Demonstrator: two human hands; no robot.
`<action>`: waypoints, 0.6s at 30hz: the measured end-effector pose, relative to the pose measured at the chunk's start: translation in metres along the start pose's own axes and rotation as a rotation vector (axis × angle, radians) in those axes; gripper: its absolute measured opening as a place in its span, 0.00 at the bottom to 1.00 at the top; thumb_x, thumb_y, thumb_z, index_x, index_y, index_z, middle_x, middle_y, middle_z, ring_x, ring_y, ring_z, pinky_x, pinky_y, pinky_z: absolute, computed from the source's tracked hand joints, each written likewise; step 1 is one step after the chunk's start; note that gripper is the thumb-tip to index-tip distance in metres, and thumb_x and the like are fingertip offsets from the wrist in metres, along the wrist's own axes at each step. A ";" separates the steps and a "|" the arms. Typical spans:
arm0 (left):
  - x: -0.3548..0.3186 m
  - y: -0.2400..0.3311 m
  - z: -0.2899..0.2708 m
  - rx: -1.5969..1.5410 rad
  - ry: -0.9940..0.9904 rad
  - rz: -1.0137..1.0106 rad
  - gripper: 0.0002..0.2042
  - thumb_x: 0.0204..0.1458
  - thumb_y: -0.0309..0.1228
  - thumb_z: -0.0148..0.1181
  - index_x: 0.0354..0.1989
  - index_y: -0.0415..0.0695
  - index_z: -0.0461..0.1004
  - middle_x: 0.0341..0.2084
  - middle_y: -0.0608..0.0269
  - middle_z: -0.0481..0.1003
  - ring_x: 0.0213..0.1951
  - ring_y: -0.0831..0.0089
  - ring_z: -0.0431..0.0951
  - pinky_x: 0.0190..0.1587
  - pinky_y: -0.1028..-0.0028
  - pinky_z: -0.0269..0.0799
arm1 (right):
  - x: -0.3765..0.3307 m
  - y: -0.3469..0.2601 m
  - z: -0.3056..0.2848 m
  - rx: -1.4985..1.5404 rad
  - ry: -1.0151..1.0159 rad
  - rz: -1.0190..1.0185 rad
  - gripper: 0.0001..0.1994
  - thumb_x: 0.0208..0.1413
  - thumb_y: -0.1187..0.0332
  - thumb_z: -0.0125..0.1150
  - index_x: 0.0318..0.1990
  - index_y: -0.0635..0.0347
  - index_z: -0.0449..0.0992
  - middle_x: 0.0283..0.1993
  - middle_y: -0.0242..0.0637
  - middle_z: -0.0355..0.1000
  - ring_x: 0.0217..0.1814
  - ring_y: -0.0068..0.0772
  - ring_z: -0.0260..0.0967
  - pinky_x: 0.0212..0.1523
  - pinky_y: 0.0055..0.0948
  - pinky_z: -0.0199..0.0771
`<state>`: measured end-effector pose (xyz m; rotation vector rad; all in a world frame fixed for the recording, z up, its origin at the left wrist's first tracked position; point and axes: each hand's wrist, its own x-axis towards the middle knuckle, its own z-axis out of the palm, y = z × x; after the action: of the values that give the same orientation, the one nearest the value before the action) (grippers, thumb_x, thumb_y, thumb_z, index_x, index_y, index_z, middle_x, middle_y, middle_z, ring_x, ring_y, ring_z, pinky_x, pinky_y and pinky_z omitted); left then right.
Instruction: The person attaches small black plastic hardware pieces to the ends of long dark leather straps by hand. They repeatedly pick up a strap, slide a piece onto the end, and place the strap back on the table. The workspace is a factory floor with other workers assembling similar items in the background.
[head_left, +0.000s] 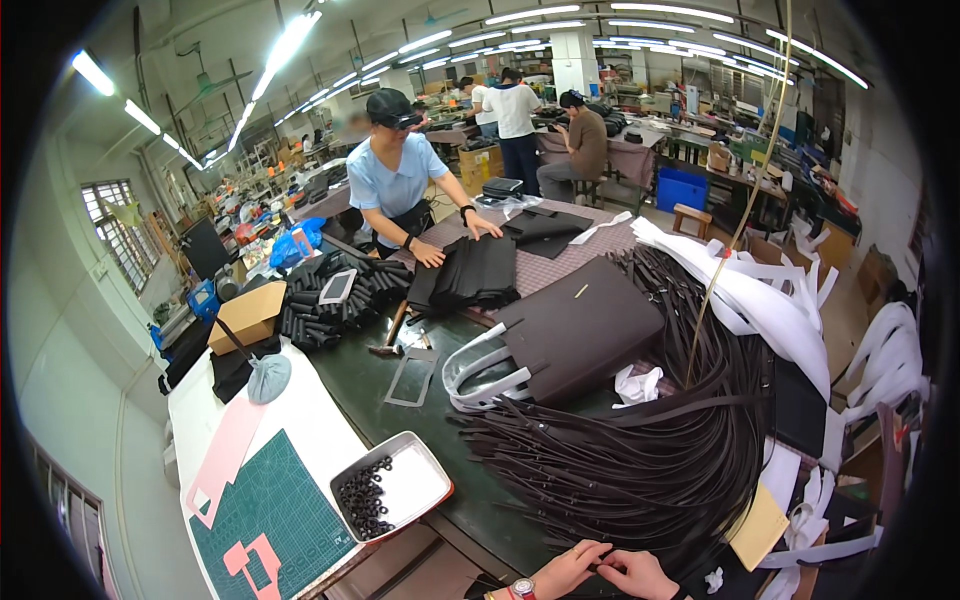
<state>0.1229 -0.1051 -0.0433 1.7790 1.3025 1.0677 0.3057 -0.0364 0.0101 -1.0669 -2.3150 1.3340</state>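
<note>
At the lower edge, my left hand, with a watch on its wrist, is closed in a pinch. My right hand meets it there, its fingers pressed together too. Between the fingertips shows a small black piece; its kind is too hidden to tell. Just beyond both hands spreads a large heap of long dark brown straps. To the left, a white tray with a red outer side holds small black rings.
A dark brown handbag with wrapped handles lies beyond the straps. A hammer and a grey frame template lie on the green table. A cutting mat is at left. Across the table, a person rests hands on stacked black pieces.
</note>
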 end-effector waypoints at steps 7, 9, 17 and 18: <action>0.006 0.005 0.014 0.074 -0.040 0.112 0.25 0.47 0.21 0.58 0.57 0.43 0.65 0.47 0.53 0.70 0.47 0.57 0.75 0.47 0.65 0.73 | -0.008 0.020 0.008 0.238 -0.086 -0.033 0.14 0.54 0.83 0.51 0.49 0.65 0.67 0.40 0.46 0.77 0.40 0.34 0.78 0.42 0.29 0.76; 0.006 -0.013 0.029 0.253 -0.013 0.198 0.24 0.48 0.25 0.59 0.57 0.42 0.66 0.48 0.52 0.70 0.49 0.55 0.73 0.51 0.63 0.71 | 0.007 0.030 0.016 -0.021 -0.048 -0.207 0.15 0.54 0.83 0.51 0.49 0.66 0.70 0.42 0.48 0.77 0.42 0.35 0.78 0.44 0.30 0.75; 0.024 0.030 0.000 0.276 -0.020 0.193 0.29 0.42 0.32 0.65 0.56 0.42 0.65 0.54 0.53 0.67 0.53 0.56 0.70 0.54 0.61 0.65 | 0.007 0.035 -0.008 0.208 -0.062 -0.048 0.13 0.55 0.78 0.58 0.48 0.68 0.73 0.37 0.45 0.79 0.40 0.31 0.77 0.43 0.28 0.75; 0.025 0.031 0.004 0.328 -0.005 0.192 0.30 0.41 0.31 0.65 0.56 0.42 0.65 0.55 0.53 0.66 0.53 0.55 0.70 0.55 0.61 0.64 | 0.007 0.032 -0.008 0.207 -0.020 -0.050 0.14 0.55 0.78 0.58 0.49 0.67 0.72 0.37 0.45 0.79 0.40 0.31 0.77 0.43 0.28 0.75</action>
<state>0.1433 -0.0896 -0.0125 2.1851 1.3875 0.9919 0.3199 -0.0171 -0.0129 -0.9284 -2.1458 1.5312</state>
